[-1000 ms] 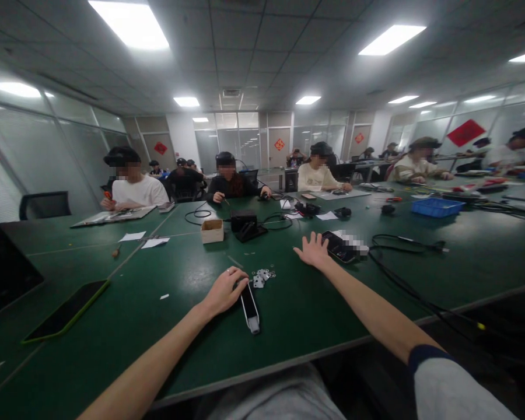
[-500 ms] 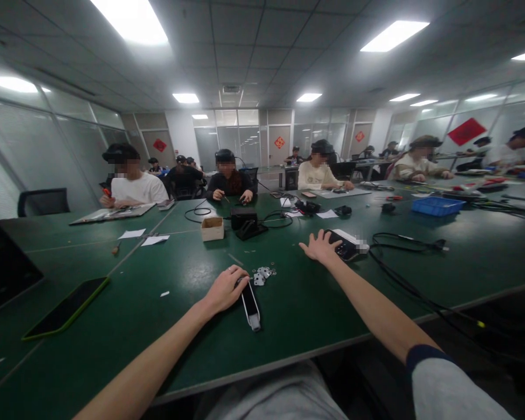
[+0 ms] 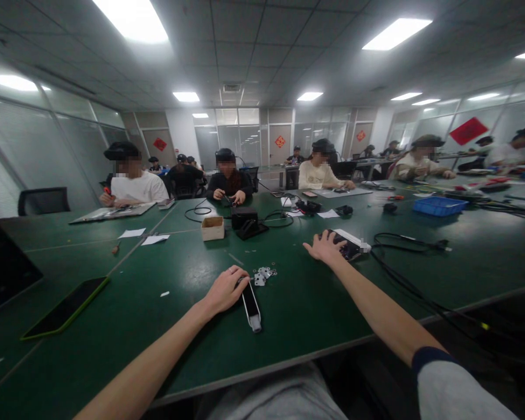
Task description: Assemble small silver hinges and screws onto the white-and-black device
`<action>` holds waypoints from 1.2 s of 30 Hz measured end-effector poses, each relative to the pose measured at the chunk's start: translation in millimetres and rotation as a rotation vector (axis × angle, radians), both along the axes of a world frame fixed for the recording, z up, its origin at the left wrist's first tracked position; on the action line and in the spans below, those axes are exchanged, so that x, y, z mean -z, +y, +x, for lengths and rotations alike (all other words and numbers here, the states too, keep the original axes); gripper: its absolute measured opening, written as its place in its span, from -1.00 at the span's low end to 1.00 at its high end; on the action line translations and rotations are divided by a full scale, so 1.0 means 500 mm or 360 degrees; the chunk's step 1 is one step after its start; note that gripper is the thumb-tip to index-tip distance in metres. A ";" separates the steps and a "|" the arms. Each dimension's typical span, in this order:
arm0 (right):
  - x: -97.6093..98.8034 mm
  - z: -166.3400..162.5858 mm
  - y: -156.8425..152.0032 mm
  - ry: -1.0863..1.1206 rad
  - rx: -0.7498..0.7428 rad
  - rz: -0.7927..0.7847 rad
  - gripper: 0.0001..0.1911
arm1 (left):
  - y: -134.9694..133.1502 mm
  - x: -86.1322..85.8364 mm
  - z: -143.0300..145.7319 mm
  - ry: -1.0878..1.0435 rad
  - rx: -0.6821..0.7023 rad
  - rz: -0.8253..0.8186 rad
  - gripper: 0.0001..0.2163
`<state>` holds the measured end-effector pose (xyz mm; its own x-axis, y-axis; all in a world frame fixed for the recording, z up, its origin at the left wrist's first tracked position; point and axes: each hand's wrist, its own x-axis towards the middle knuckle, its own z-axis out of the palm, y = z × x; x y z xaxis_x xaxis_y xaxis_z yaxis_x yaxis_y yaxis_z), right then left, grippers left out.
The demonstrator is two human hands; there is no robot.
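My left hand (image 3: pixel 223 290) rests on the green table (image 3: pixel 157 326) with its fingers curled over the upper end of a narrow black and white device (image 3: pixel 250 305). A small heap of metal parts (image 3: pixel 262 274) lies just beyond it. My right arm is stretched out, and my right hand (image 3: pixel 326 246) lies with fingers spread over a black device (image 3: pixel 347 244) that has a white edge. I cannot see whether the fingers grip it.
A phone in a green case (image 3: pixel 65 315) lies at the left. A small cardboard box (image 3: pixel 212 228), a black stand (image 3: pixel 247 224) and black cables (image 3: pixel 402 274) lie farther off. A blue tray (image 3: pixel 440 206) is at the right. Several people sit working along the far side.
My right hand has reached farther forward and to the right, from beside the black device onto it. The left hand has stayed where it was.
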<state>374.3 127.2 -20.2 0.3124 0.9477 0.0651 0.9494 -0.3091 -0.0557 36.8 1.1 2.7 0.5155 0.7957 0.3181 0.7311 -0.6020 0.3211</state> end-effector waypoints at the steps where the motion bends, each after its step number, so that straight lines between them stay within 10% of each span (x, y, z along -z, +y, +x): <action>1: -0.001 -0.002 0.000 -0.0008 -0.0017 -0.0006 -0.18 | -0.001 -0.001 0.000 -0.0001 -0.0005 -0.0002 -0.67; 36: -0.004 -0.125 -0.067 -0.0111 -0.0791 0.0147 -0.28 | 0.015 -0.016 -0.029 0.0440 -0.0035 -0.0047 -0.76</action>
